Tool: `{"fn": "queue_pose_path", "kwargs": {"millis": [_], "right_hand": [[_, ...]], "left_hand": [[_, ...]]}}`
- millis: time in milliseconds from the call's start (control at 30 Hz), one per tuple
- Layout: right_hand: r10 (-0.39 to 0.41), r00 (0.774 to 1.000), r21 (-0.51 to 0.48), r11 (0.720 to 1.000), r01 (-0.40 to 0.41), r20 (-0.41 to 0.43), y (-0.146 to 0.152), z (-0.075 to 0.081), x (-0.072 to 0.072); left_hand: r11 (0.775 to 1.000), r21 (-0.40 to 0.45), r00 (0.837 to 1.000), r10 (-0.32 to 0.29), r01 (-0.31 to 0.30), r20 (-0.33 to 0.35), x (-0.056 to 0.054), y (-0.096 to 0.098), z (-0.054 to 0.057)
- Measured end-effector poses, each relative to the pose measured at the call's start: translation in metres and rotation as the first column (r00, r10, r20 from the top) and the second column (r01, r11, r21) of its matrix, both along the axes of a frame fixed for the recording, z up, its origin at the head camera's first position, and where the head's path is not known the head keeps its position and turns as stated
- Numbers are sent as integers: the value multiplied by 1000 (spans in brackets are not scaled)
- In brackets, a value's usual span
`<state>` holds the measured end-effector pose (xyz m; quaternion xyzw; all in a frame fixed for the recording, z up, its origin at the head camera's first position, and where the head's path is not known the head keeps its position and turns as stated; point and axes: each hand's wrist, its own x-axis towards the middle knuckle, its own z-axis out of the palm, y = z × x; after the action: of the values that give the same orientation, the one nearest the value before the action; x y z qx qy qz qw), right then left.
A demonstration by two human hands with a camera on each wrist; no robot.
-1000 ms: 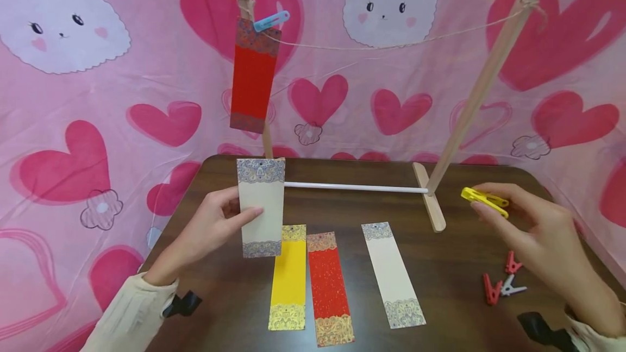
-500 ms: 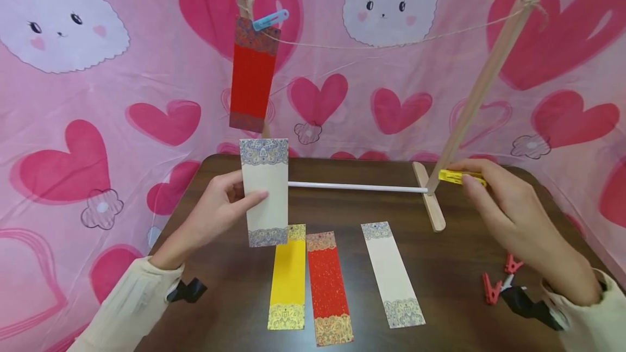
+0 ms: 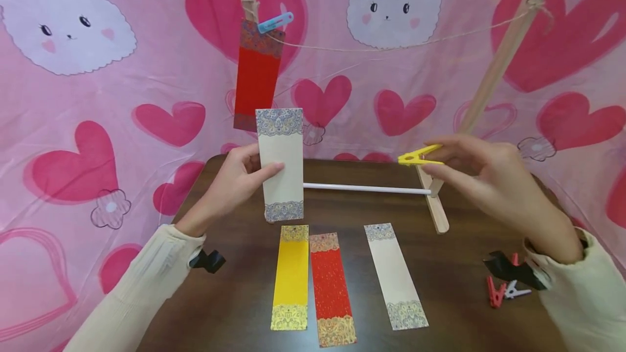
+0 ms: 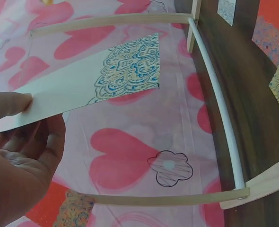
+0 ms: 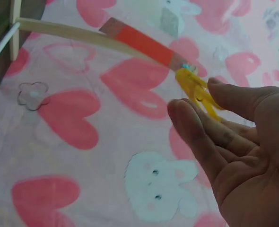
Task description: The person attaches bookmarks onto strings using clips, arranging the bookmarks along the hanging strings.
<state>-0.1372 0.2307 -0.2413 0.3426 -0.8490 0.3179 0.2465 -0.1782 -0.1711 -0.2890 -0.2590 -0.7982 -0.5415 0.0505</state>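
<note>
My left hand holds a white bookmark-like paper strip upright by its left edge, thumb in front and fingers behind. Blue patterned bands cross both its ends. My right hand pinches a yellow clothespin between thumb and fingers, level with the strip and to its right. In the right wrist view the yellow clothespin sits at the fingertips. A red strip hangs at the left end of a string, fastened with a light blue clothespin. The white strip overlaps its lower corner in the head view.
A yellow strip, a red strip and a white strip lie on the dark table. Red and white clothespins lie at the right. The stand has wooden posts and a white crossbar.
My left hand has raised the white strip and brought it slightly right. My right hand has moved left and up with the yellow clothespin, whose legs now show spread apart.
</note>
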Motion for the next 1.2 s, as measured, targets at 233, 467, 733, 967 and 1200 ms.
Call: {"fn": "queue_pose_path", "kwargs": {"millis": [233,467,733,967,1200], "right_hand": [[0,998,102,995,7,-67,-23,25,-16],[79,993,121,990,-68,-90,-46,51,-40],[-31,990,103,994,46,-139,-64,85,-66],[-34,980,182,981,70,-197,-80,106,-94],[-15,991,243,969,46,-130,-100,126,-125]], "left_hand": [[998,65,999,-23,25,-38,-26,19,7],[996,87,999,16,-13,-37,-42,32,18],[996,90,999,27,-24,-40,-62,47,30],[1000,27,998,10,-8,-69,-77,58,34],[1000,-7,995,14,-14,-95,-80,63,36]]}}
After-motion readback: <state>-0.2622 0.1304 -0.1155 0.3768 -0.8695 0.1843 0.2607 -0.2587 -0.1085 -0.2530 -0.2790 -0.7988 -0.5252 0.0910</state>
